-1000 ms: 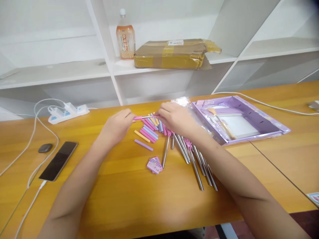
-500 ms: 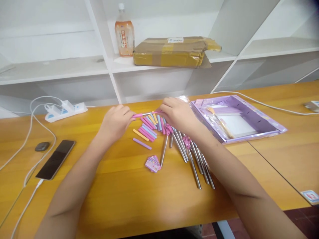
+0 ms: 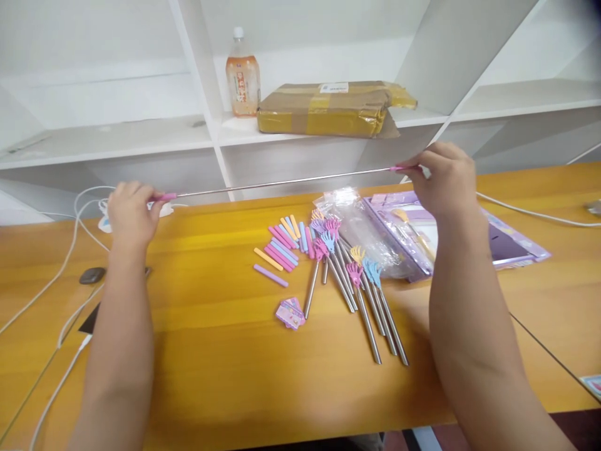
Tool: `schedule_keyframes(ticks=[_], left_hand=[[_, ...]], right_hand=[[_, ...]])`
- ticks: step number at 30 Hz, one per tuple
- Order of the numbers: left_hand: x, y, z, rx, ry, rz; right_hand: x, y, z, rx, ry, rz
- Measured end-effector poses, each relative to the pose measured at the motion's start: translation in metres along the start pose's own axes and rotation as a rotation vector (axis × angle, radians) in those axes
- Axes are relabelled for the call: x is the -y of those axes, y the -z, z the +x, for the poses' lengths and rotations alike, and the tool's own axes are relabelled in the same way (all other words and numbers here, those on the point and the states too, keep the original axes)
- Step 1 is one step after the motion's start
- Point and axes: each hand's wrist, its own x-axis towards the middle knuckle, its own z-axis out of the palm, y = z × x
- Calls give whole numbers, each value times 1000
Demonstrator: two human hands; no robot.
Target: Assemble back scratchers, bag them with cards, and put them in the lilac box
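A telescopic back scratcher (image 3: 282,182) is stretched out long and nearly level above the table. My left hand (image 3: 134,213) is closed round its pink handle at one end. At the other end my right hand (image 3: 446,175) pinches the pink head, mostly hidden by the fingers. Below the rod lie several metal tubes with small hand-shaped heads (image 3: 354,274) in pink, blue, orange and purple. Beside them on the left are several loose coloured sleeves (image 3: 282,254). Small pink printed cards (image 3: 290,313) lie nearer to me.
A purple tray box (image 3: 511,247) and crumpled clear plastic wrap (image 3: 359,225) are at the right. A taped cardboard box (image 3: 323,109) and an orange drink bottle (image 3: 243,81) stand on the shelf. White cables (image 3: 70,263), a dark phone (image 3: 89,321) and a small black object (image 3: 92,275) are at left.
My hands have moved apart, left hand to the left and right hand to the right and up. The back scratcher's rod has been pulled from short to long.
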Motion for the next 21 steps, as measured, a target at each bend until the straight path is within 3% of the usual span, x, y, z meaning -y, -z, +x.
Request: schedule_keyframes(ticks=[3,9,16,21], left_hand=[[-7,-2,1,9,8,-12],[-26,-3,4,97,-46,10],[-34,2,2,68,-156,-13],[-35,3,2,87,-161,-34]], right_hand=[[-17,-3,-7,-46,-19,25],[-23,-12,-12,-35,-56,29],[-26,3,-14,21,-90,-50],[-18,11,-15,55,-121,-96]])
